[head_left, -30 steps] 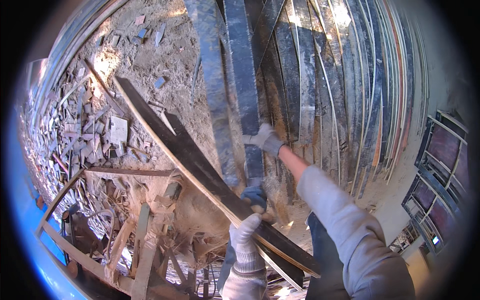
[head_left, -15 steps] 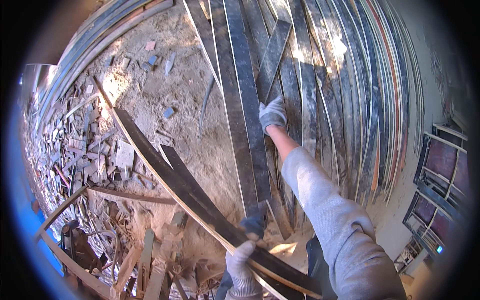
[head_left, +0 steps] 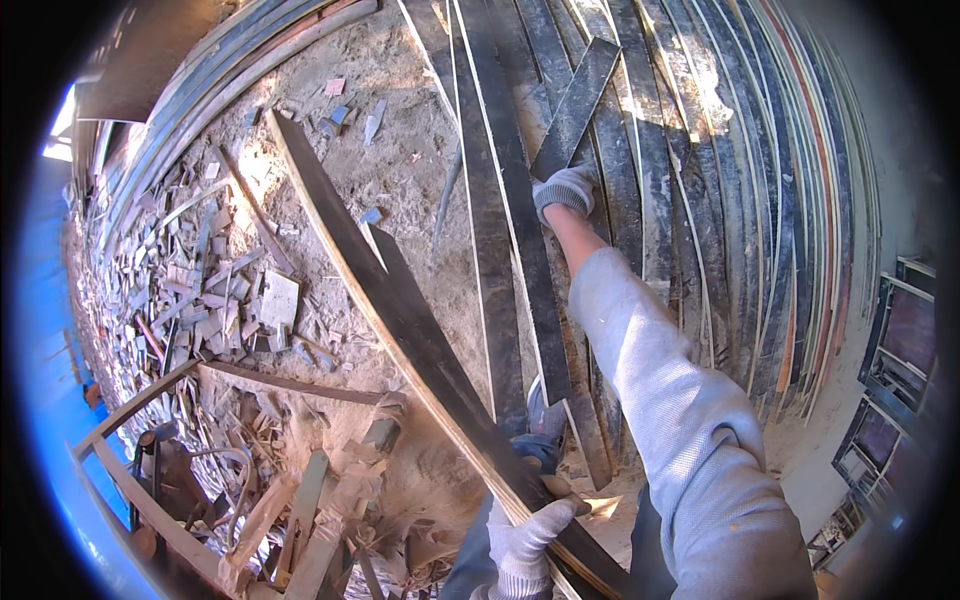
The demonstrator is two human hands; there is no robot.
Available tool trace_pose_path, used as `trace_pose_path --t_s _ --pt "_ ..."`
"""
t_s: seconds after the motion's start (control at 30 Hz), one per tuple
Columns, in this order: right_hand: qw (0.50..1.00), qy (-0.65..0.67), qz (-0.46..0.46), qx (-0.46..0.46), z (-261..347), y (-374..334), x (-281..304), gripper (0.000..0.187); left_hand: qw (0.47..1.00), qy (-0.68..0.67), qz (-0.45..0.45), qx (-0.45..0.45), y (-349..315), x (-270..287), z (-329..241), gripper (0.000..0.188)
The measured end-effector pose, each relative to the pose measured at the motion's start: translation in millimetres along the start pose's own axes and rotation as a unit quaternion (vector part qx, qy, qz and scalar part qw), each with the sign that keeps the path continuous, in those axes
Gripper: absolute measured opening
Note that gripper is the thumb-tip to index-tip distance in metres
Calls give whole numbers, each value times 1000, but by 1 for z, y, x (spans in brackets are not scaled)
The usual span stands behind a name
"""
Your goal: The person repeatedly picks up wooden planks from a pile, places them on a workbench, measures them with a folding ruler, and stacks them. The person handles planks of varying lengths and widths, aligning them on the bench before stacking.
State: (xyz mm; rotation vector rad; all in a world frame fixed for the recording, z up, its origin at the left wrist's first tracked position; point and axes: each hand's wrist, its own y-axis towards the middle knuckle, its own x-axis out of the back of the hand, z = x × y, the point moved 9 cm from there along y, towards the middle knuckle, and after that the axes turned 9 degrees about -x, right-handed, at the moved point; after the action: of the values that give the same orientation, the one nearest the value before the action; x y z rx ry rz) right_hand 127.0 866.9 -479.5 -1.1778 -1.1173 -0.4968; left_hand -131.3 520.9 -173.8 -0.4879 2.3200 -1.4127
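The left hand (head_left: 525,540), in a pale work glove, is closed around the near end of a long dark plank (head_left: 400,310) with a pale wooden edge; the plank runs from the lower middle of the view up and to the left, its far end over the sandy ground (head_left: 400,140). A second, shorter dark board (head_left: 420,310) lies along its upper side, touching it, with a pointed tip near the plank's middle. The right hand (head_left: 565,190), also gloved, is stretched out on a grey-sleeved arm and grips the lower end of a short dark slat (head_left: 578,100) that lies tilted across the row of long dark planks (head_left: 700,200) laid side by side on the right. Those planks curve in the view toward the rim and fill the upper right. To the left of the held plank, a spread of small wood offcuts (head_left: 200,290) covers the ground, among them a pale square piece (head_left: 278,298). Lower left, rough timber rails (head_left: 140,410) and splintered scraps (head_left: 330,500) lie in a heap. At the right rim, dark framed panels (head_left: 900,360) stand just beside the pale floor. The person's blue trouser leg (head_left: 470,560) shows below the left hand.
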Motion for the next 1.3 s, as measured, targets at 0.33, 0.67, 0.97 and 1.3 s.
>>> trace_pose_path --t_s 0.33,0.67,0.97,1.3 --pt "991 104 -84 28 -64 -10 51 59 996 67 7 -53 -6 -17 -14 51" --pt "979 28 160 124 -72 -51 8 72 998 51 13 -34 -10 -24 21 61" --pt "916 224 301 142 -135 -93 -51 54 997 55 -17 -43 -11 -26 17 67" --pt "901 178 364 154 -108 -70 -132 25 997 80 -3 -10 -14 -31 6 70"
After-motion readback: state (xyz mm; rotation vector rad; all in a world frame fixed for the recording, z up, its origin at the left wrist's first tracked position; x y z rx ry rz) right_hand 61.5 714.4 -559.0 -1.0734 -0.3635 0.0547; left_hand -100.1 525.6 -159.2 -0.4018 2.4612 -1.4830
